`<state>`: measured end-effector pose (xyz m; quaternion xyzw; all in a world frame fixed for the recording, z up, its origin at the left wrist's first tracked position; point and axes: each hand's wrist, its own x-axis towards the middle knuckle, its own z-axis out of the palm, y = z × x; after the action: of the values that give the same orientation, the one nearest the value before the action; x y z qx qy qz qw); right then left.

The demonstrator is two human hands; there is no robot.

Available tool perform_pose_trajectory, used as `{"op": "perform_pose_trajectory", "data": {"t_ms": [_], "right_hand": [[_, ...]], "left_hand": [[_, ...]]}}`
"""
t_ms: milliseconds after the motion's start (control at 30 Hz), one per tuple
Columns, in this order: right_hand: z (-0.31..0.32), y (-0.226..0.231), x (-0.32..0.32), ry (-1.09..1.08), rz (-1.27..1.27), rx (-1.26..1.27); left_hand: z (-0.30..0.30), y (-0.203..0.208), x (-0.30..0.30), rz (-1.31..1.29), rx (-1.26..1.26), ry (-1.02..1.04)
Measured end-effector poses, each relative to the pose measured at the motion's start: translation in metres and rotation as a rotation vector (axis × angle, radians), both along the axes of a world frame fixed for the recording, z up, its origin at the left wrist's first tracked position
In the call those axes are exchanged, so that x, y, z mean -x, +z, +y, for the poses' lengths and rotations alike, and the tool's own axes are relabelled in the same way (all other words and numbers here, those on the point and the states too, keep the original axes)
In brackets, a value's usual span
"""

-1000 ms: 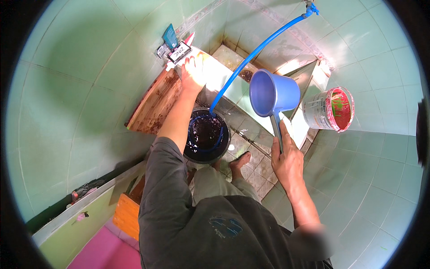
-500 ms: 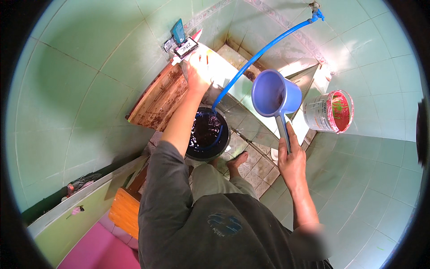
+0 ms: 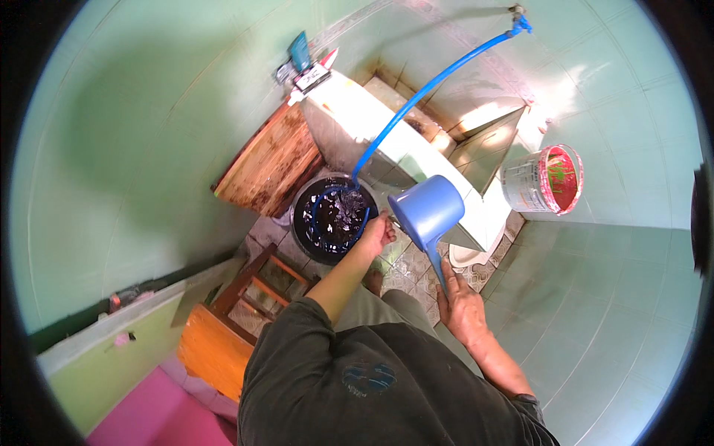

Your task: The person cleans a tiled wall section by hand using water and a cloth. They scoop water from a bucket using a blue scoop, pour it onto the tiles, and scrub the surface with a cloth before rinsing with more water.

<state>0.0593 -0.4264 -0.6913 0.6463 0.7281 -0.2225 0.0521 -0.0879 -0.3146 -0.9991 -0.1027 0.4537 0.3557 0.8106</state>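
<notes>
In my right hand (image 3: 462,308) is the handle of a blue water dipper (image 3: 431,210). The dipper is tilted, its mouth turned left toward my left hand (image 3: 379,233). That hand's fingers are curled closed just beside the mouth, and a thin piece seems to stick out from them, too small to name. Left of it stands a round dark tub (image 3: 301,238) of water on the floor. A blue hose (image 3: 416,100) runs down from the wall tap (image 3: 518,18) into the tub, where the water is rippled.
A tiled ledge (image 3: 349,104) crosses ahead, with a teal tube (image 3: 300,50) and small packages at its left end. A white pail (image 3: 524,184) with a red inside sits on the right. Left are a worn wooden board (image 3: 264,163) and an orange-topped wooden stool (image 3: 212,349).
My left hand has come back from the packages on the ledge to beside the tub. My right hand has lowered the dipper, moved it left and tipped it toward my left hand.
</notes>
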Motion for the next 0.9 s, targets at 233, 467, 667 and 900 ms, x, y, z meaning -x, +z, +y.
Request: {"op": "perform_pose_trajectory", "data": {"t_ms": [233, 467, 667, 900], "right_hand": [[-0.021, -0.105, -0.020, 0.170, 0.261, -0.121], [0.015, -0.233, 0.029, 0.259, 0.470, 0.070], [0.051, -0.385, 0.094, 0.505, 0.053, 0.197], [0.076, -0.517, 0.144, 0.653, -0.316, 0.086]], "left_hand": [[-0.051, -0.037, 0.006, 0.154, -0.266, -0.082], [-0.182, -0.117, 0.069, 1.084, -0.184, -0.298], [-0.289, -0.110, 0.083, 0.867, 0.043, -0.279], [-0.379, -0.110, 0.111, 0.808, 0.186, -0.099]]}}
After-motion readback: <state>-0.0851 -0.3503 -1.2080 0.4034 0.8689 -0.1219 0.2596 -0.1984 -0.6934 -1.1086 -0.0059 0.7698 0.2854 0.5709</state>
